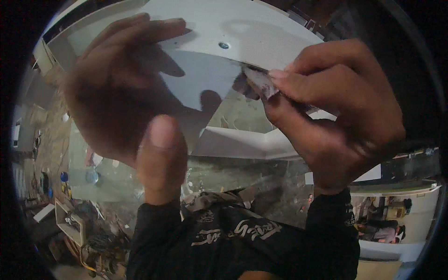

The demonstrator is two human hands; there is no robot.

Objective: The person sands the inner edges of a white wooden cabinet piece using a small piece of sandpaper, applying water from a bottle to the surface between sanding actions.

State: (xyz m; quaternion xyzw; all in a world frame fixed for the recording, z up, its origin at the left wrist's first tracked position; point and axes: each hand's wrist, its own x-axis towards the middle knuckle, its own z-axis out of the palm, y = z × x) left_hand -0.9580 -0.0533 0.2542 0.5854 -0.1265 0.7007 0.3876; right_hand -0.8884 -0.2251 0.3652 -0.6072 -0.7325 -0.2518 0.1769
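My left hand (pixel 126 88) is raised on the left with its fingers apart and nothing in it. It hangs in front of a white panel (pixel 275 35), partly hiding it; whether it touches the surface I cannot tell. My right hand (pixel 338 100) pinches a small folded scrap (pixel 263 84), pale with purplish-brown patches, between thumb and fingers. Paper or cloth, its material is unclear. The scrap is by the panel's lower edge, where a darker strip shows. A small round fitting (pixel 224 45) sits in the panel between my hands.
Below the panel runs a white ledge (pixel 233 142) with an inner corner. A greenish board (pixel 116 182) lies lower left. Beyond it stand a pale box-like frame (pixel 70 221) and cluttered tools and cables (pixel 105 247). At the lower right, another person (pixel 385 231) is visible.
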